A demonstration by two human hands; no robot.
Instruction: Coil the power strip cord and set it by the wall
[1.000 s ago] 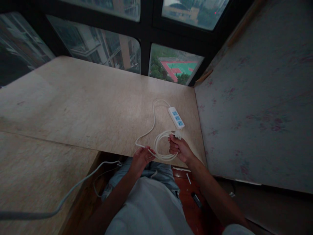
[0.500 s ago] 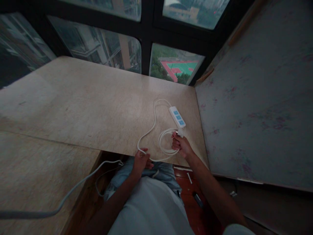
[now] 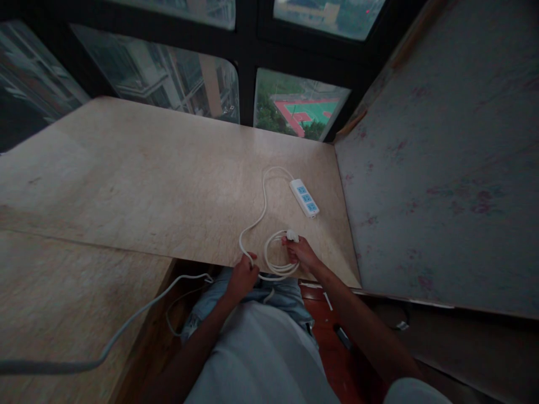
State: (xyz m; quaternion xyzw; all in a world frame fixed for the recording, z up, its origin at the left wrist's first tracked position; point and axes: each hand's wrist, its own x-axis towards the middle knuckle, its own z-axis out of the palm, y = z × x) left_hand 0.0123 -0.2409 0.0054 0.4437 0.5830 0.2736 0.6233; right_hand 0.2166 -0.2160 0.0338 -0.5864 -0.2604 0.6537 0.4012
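Note:
A white power strip [image 3: 304, 198] with blue sockets lies on the stone-patterned ledge, tilted toward the right wall. From its far end a white cord [image 3: 264, 196] curves round to my left hand [image 3: 243, 277], whose fingers are closed on it at the ledge's front edge. My right hand [image 3: 301, 253] grips several loops of the same cord, the coil hanging to the left of the fingers. The cord's white plug [image 3: 292, 235] sticks up at the top of that hand. Part of the coil is hidden behind the right fingers.
Dark-framed windows [image 3: 248, 56] border the ledge [image 3: 168, 168] at the back. A flower-patterned wall panel [image 3: 433, 185] stands on the right. A thick grey cable [image 3: 109, 343] crosses the lower left surface. A dark object [image 3: 342, 336] lies on the red floor [image 3: 326, 365].
My right hand has moved left with the coil and plug, nearer my left hand. The left fingers have closed further round the cord. The power strip stays on the ledge.

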